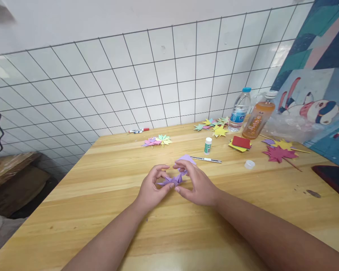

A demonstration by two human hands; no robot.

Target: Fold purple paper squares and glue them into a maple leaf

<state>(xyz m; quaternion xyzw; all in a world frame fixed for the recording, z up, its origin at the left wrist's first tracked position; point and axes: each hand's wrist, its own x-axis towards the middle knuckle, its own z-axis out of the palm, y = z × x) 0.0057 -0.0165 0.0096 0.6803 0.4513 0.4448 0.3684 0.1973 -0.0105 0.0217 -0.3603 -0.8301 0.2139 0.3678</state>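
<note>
A piece of folded purple paper (173,180) with several pointed folds lies low over the table between my two hands. My left hand (152,188) curls around its left side, with the thumb at the near edge. From the right, my right hand (196,184) bends its fingers over the paper's far side, thumb close to the front edge. Parts of the paper are hidden behind the fingers. Just beyond my right fingers rests flat purple paper (188,159), partly covered by that hand. A slim silver and black pen-like tool (206,160) lies beside it.
A glue stick (208,146) stands ahead, with a clear cap (249,164) farther right. Red and yellow paper (241,142), folded paper leaves (279,153), a water bottle (239,111) and an orange drink bottle (259,118) are at right. Markers (139,131) lie near the tiled wall.
</note>
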